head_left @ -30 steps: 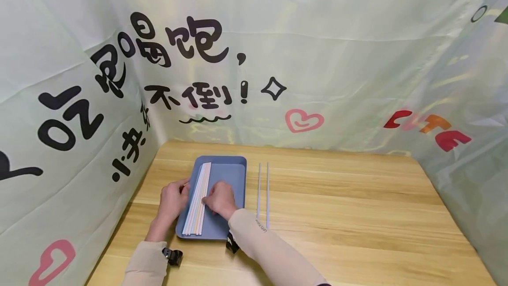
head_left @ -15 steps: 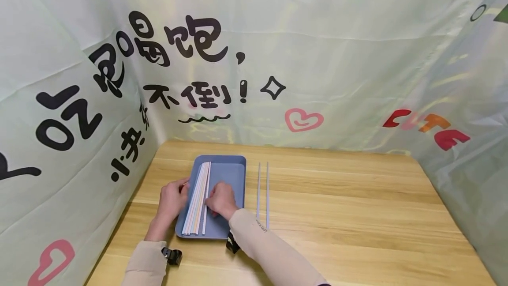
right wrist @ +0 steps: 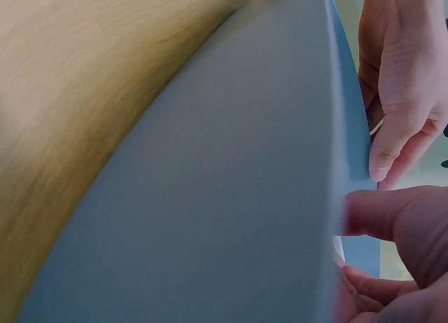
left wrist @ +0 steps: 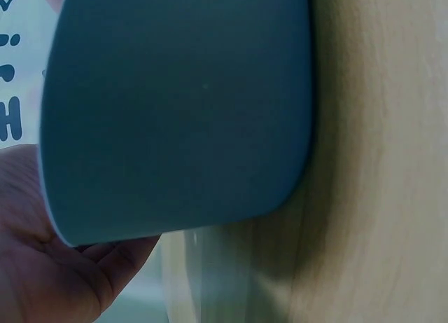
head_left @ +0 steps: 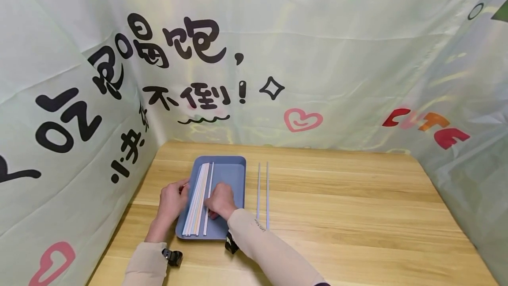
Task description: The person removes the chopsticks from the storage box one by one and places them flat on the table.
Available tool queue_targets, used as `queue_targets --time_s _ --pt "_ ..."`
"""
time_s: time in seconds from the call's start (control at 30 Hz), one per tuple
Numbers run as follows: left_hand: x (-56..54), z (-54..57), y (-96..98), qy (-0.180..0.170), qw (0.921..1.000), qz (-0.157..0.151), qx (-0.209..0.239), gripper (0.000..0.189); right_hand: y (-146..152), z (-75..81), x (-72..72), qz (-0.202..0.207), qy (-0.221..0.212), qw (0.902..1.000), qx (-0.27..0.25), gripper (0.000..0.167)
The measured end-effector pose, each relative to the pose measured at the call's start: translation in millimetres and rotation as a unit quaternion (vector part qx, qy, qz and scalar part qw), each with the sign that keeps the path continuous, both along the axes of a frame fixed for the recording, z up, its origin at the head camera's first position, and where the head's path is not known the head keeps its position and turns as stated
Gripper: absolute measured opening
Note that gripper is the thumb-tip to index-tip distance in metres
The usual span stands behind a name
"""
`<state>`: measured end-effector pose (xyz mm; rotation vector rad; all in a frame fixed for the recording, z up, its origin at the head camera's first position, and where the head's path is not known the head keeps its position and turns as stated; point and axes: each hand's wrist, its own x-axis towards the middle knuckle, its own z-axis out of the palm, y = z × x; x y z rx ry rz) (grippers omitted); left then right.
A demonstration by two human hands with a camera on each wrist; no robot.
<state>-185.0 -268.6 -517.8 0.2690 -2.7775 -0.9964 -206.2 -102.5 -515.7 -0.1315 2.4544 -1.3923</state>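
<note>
A blue-grey rectangular tray (head_left: 232,175) lies on the table at left of centre in the head view. Along its left half runs a bunch of pale chopsticks (head_left: 196,206). One white chopstick (head_left: 205,226) lies slightly apart, right of the bunch. My right hand (head_left: 221,200) is over the tray with thumb and fingers curled in, pinching that chopstick about midway along. At the tray's left rim my left hand (head_left: 172,200) grips the edge; its thumb reaches the rim in the right wrist view. The tray's outer wall (left wrist: 182,120) fills most of the left wrist view.
Two lavender chopsticks (head_left: 267,193) lie side by side on the wooden table (head_left: 341,206), right of the tray, their near ends partly behind the right sleeve (head_left: 274,246). Printed fabric walls (head_left: 349,74) enclose the back and both sides.
The white chopstick has slid right, away from the bunch, with my right hand on it. A narrow strip of tray now shows between them. My left hand has stayed at the rim.
</note>
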Motion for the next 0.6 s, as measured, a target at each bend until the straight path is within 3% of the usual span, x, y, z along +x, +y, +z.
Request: queue_targets --time_s 0.3,0.6 --pt "0.2 -2.4 -1.1 -0.007 1.0 0.0 0.002 0.035 -4 5.2 1.1 -0.021 -0.04 0.9985 0.029 0.031" --pt "-0.2 -2.1 -1.9 0.005 1.0 -0.002 0.001 0.034 2 15.4 0.3 -0.009 -0.074 0.9972 0.006 0.037"
